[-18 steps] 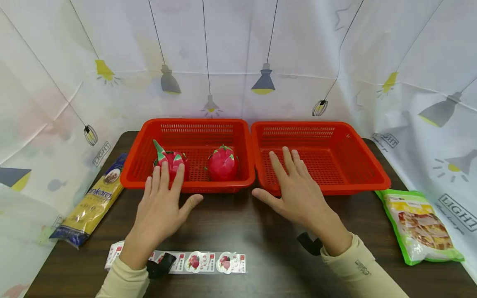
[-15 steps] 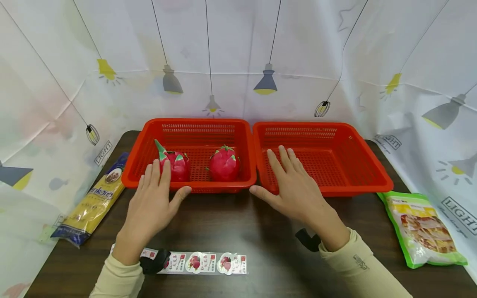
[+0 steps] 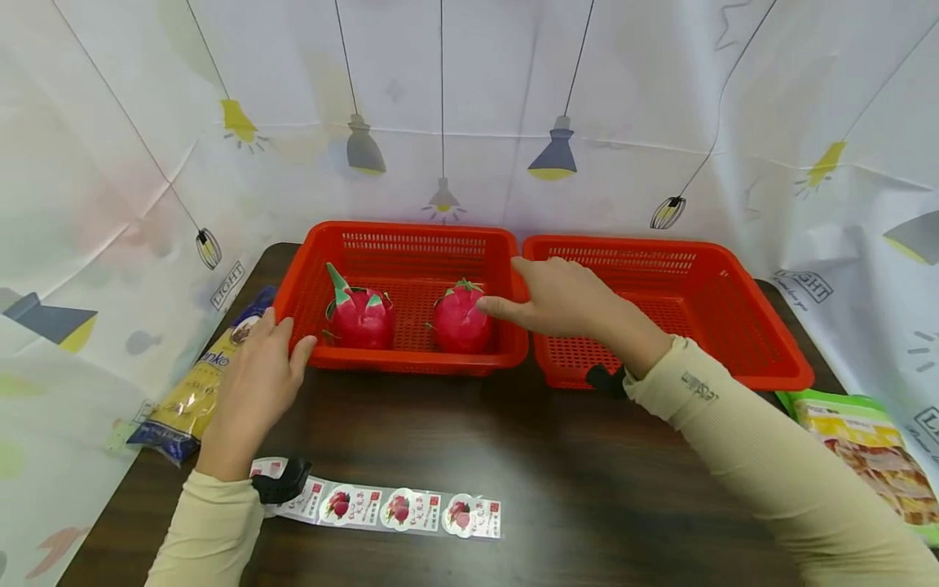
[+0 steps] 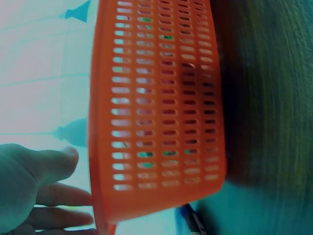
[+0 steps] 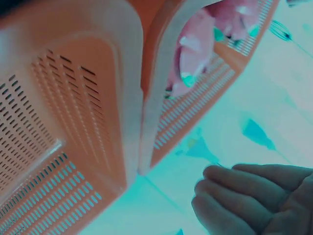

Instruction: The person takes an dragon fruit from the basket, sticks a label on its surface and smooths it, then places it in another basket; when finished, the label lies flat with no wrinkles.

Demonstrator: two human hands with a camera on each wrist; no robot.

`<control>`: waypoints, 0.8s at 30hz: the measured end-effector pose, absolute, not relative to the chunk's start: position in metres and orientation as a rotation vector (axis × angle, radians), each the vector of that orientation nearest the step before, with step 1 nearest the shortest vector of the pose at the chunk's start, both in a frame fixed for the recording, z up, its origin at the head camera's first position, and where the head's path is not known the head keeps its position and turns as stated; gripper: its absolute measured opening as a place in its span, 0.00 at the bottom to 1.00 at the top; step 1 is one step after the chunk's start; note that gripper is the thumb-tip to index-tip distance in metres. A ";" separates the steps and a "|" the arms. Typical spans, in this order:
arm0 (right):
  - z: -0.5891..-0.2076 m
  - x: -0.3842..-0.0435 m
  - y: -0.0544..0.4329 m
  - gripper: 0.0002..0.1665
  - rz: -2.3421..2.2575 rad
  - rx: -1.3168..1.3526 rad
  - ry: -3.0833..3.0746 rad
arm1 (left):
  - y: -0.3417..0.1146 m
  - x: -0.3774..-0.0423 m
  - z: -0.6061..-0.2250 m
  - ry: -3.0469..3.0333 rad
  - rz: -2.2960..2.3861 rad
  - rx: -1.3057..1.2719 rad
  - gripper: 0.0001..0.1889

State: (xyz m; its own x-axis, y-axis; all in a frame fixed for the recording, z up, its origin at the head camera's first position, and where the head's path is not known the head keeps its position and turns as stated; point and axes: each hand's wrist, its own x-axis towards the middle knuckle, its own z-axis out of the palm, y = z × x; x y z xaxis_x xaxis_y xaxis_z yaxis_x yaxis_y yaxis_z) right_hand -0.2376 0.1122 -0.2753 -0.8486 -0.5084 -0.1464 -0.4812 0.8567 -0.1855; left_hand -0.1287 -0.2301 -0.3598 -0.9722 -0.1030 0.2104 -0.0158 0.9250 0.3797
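Two pink-red dragon fruits, the left one [image 3: 364,324] with a tall green leaf and a rounder right one [image 3: 459,324], sit in the left red basket [image 3: 411,361]. Beside that basket's left end is my left hand [image 3: 253,387], its fingers reaching its rim in the left wrist view and its thumb apart. My right hand [image 3: 565,300] hovers over the junction of the two baskets, fingers extended and holding nothing. In the head view its thumb overlaps the right fruit; the right wrist view shows the fingers [image 5: 244,196] clear of both rims. The right red basket [image 3: 707,314] has no fruit visible.
A strip of dragon fruit stickers [image 3: 399,509] lies at the front, partly behind my left wrist. Left is a yellow and blue packet [image 3: 194,399]; right, a green-edged food bag [image 3: 869,448]. A lamp-patterned white sheet [image 3: 477,98] hangs behind the dark table [image 3: 411,424].
My left hand has moved left, off the fruit's front to the basket's left end. My right hand has moved from the right basket up and left to the junction. The head view has shifted slightly.
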 end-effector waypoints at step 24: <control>-0.295 -0.303 0.077 0.35 0.015 -0.497 2.533 | -0.191 -0.130 -0.365 -2.684 -0.665 0.183 0.22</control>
State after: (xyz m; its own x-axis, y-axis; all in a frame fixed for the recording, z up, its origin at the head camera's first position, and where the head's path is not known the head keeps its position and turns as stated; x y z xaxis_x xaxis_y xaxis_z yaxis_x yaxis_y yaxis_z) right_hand -0.3031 0.0769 -0.2949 -0.7787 -0.3462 -0.5232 -0.3523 0.9314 -0.0920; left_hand -0.1303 -0.1912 -0.3654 -0.9238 -0.2103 0.3200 -0.0366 0.8804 0.4727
